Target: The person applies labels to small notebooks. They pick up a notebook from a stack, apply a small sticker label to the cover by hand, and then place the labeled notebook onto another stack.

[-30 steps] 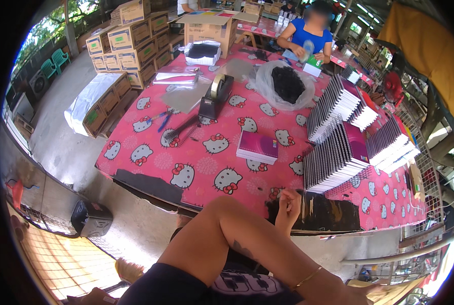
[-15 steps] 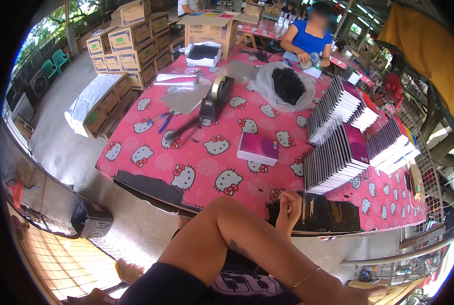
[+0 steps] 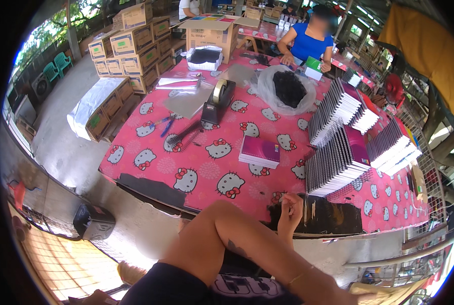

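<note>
My left arm is bent, its elbow at the table edge and its forearm crossing in front of me to the lower right. My left hand [image 3: 360, 298] is mostly cut off at the lower border, so its fingers cannot be made out. Behind that forearm my right hand [image 3: 291, 212] rises at the near table edge. Its fingers curl loosely inward, with nothing seen in them. A short stack of purple-covered pads [image 3: 260, 151] lies just beyond it. To its right stand tall stacks of spiral-bound purple notebooks [image 3: 339, 161].
On the pink cat-print table [image 3: 161, 170] are a tape dispenser [image 3: 218, 101], a hairbrush [image 3: 186, 133], blue-handled pens [image 3: 167, 127] and a plastic bag of black coils [image 3: 288, 89]. A co-worker in blue [image 3: 308, 43] works opposite. Cardboard boxes [image 3: 130, 43] are piled at the far left.
The co-worker has raised a green-and-white booklet and moved the other hand left onto the table. The view has shifted slightly. My arms hold nearly the same pose.
</note>
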